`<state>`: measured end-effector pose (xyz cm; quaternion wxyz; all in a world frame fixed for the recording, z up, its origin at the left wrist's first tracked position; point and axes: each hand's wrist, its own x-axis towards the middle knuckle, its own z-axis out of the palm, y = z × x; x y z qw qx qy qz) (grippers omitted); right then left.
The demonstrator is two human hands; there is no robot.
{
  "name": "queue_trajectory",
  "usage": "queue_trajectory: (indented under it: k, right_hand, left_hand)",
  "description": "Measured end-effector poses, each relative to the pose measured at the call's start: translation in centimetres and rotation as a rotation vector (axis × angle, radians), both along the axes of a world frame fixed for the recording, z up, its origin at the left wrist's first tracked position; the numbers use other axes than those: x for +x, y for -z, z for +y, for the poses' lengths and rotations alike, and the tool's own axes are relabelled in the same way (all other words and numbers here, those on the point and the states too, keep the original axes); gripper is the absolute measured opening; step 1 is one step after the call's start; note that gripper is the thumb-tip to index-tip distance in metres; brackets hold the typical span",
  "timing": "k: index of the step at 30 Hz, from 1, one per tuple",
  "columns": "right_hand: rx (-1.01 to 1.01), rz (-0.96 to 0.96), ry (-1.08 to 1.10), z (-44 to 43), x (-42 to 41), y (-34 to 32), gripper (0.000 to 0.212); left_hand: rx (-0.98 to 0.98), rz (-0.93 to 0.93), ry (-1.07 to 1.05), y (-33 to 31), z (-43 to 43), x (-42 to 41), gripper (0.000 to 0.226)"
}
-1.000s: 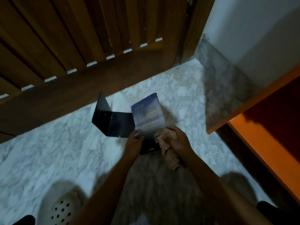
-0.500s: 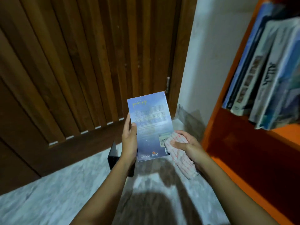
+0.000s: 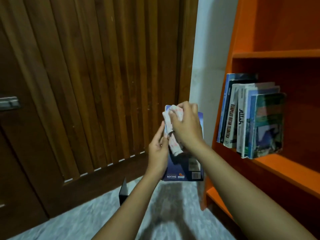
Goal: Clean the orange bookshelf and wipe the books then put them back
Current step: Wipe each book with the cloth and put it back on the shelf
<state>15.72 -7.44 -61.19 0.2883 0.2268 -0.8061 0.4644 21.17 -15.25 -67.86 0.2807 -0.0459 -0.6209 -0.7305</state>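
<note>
Left of the orange wooden bookshelf [image 3: 277, 54], the left hand [image 3: 158, 149] gripped the blue paperback book [image 3: 183, 170] by its edge; the right hand [image 3: 187, 125] clutched a pale patterned cloth [image 3: 173, 135], seemingly against its cover. Full, braced strokes would serve.

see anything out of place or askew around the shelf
The black bookend sits on the floor by the door, not on the orange bookshelf, where the row of books has nothing propping its open end. Nothing else stands out.
</note>
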Motion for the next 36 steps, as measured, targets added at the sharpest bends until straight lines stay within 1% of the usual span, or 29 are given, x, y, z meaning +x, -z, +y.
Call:
queue_trajectory:
  k: [1,2,4,6,7,8,10,11,12,13,15,16,17,18,20,21,22,23,25,26,27,29,30,31,32,35,36]
  right_hand:
    - [0.041,0.062,0.075,0.1,-0.2,-0.3,0.022]
    - [0.065,0.081,0.162,0.7,-0.8,-0.7,0.023]
    - [0.057,-0.001,0.338,2.7,-1.8,-1.2,0.026]
    - [-0.005,-0.105,0.423,3.5,-1.6,-1.0,0.028]
    - [-0.015,-0.098,0.403,3.1,-0.6,-0.7,0.028]
    - [0.015,-0.044,0.338,2.2,0.6,-0.1,0.028]
    - [0.173,0.126,0.151,0.4,2.9,2.0,0.025]
    - [0.242,0.175,0.104,0.3,3.2,2.9,0.025]
    - [0.268,0.174,0.123,0.9,2.8,3.5,0.025]
    - [0.245,0.119,0.187,1.7,1.8,3.8,0.025]
    - [0.142,-0.063,0.354,3.4,0.5,4.2,0.027]
    - [0.113,-0.119,0.4,3.6,0.6,4.4,0.028]
    - [0.106,-0.131,0.392,3.1,1.2,4.5,0.028]
    - [0.123,-0.09,0.328,2.2,2.4,4.9,0.027]
    - [0.212,0.104,0.133,0.4,4.5,6.5,0.023]
    - [0.241,0.171,0.091,0.3,4.7,7.3,0.021]
    - [0.221,0.169,0.095,0.7,4.3,7.6,0.02]
    - [0.162,0.103,0.144,1.4,3.6,7.7,0.021]
    - [0.028,-0.087,0.308,2.6,2.7,8.0,0.027]
    - [0.015,-0.108,0.319,2.9,2.9,8.3,0.027]
    - [0.038,-0.053,0.249,2.7,3.7,8.5,0.025]
    - [0.179,0.135,0.017,2.0,5.3,9.7,0.019]
    - [0.247,0.202,-0.048,2.0,5.5,10.5,0.016]
    - [0.265,0.21,-0.06,2.3,5.3,10.9,0.014]
    - [0.218,0.165,-0.044,2.7,4.8,10.8,0.014]
    - [-0.069,-0.034,0.106,4.1,2.8,9.7,0.011]
    - [-0.158,-0.084,0.087,4.6,2.3,9.2,0.01]
  left_hand:
    - [0.004,0.019,0.004,-0.6,0.2,0.2,0.041]
    - [0.033,0.036,0.007,-1.0,0.1,0.5,0.04]
    - [0.113,0.046,0.011,-1.7,-0.3,1.2,0.041]
    - [0.166,0.054,0.025,-2.3,-0.3,1.6,0.042]
    - [0.186,0.055,0.025,-2.6,-0.2,1.6,0.042]
    - [0.209,0.05,0.011,-2.8,-0.1,1.3,0.042]
    - [0.283,0.022,-0.009,-3.1,0.1,0.7,0.044]
    - [0.345,0.006,-0.004,-3.0,0.0,0.5,0.043]
    - [0.405,-0.002,0.0,-2.9,-0.3,0.3,0.043]
    - [0.449,-0.004,0.005,-2.6,-0.6,0.3,0.042]
    - [0.493,-0.005,0.014,-2.3,-0.9,0.4,0.041]
    - [0.51,-0.01,0.011,-2.2,-0.9,0.3,0.041]
    - [0.527,-0.015,0.011,-2.2,-0.6,0.1,0.042]
    - [0.547,-0.014,0.014,-2.3,-0.5,-0.1,0.042]
    - [0.578,0.008,0.031,-2.3,-0.3,-0.5,0.043]
    - [0.582,0.019,0.031,-2.3,-0.4,-0.4,0.043]
    - [0.578,0.024,0.015,-2.4,-0.6,-0.3,0.043]
    - [0.567,0.031,-0.006,-2.4,-1.0,-0.2,0.042]
    - [0.566,0.036,-0.035,-2.5,-1.5,0.0,0.041]
    - [0.573,0.033,-0.047,-2.6,-1.7,-0.1,0.041]
    - [0.574,0.033,-0.059,-2.6,-1.9,-0.1,0.04]
    - [0.542,0.025,-0.076,-2.8,-1.8,-0.1,0.038]
    - [0.515,0.022,-0.081,-2.8,-1.8,0.0,0.038]
    - [0.486,0.021,-0.083,-2.8,-1.8,0.1,0.039]
    - [0.459,0.026,-0.079,-2.8,-2.0,0.2,0.039]
    - [0.367,0.03,-0.04,-2.8,-2.8,0.5,0.039]
    - [0.349,0.032,-0.019,-2.7,-3.0,0.6,0.039]
